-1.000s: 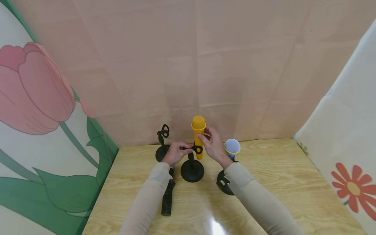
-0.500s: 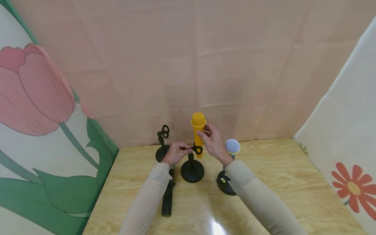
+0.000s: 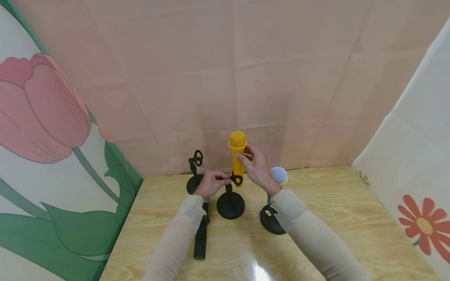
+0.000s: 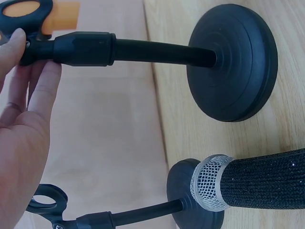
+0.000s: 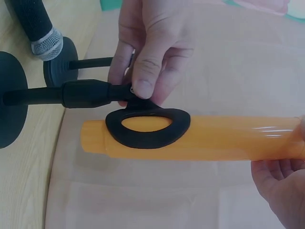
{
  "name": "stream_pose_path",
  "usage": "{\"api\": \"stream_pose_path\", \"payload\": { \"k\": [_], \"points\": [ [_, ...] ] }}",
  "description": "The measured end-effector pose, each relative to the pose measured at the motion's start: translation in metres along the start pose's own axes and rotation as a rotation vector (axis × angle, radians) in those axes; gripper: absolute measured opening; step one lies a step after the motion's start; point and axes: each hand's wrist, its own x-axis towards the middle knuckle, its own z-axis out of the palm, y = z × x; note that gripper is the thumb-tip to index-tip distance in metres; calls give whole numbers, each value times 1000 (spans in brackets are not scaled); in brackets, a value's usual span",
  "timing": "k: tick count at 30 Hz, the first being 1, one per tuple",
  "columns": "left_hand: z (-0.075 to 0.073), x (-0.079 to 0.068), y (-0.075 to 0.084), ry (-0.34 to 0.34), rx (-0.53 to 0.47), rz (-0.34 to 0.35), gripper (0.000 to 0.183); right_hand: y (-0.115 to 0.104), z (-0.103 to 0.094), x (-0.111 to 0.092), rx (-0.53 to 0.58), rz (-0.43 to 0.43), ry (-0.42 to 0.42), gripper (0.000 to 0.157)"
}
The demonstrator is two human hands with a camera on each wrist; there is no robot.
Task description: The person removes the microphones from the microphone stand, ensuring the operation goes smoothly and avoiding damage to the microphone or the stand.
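Observation:
A yellow microphone (image 3: 238, 154) stands upright above the table, pinched around its upper body by the fingers and thumb of my right hand (image 3: 258, 168). In front of its lower end sits the black ring clip (image 5: 147, 139) of the middle microphone stand (image 3: 230, 206). The right wrist view shows the whole ring before the yellow body, so the microphone lies behind it; whether they touch I cannot tell. Just below the clip, my left hand (image 4: 28, 129) pinches the stand's neck (image 4: 42, 50) between thumb and fingers. The stand's round base rests on the table.
A black microphone (image 3: 200, 242) with a silver mesh head lies beside the left forearm. Behind it is another black stand (image 3: 194, 182). At right, a microphone with a pale head (image 3: 279, 175) is on a third stand (image 3: 272, 223), partly hidden by the sleeve. Pink cloth (image 3: 175, 97) hangs behind.
The yellow microphone and my right hand have risen slightly, bringing its lower end up close behind the ring. My left hand keeps its pinch on the stand.

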Motion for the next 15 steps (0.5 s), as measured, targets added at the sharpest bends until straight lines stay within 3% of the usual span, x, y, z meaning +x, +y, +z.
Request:
{"api": "stream_pose_path", "payload": {
  "k": [15],
  "points": [
    [0,-2,3,3,20,-2,11,-14,-7,5,-6,-13,-6,42]
  ]
}}
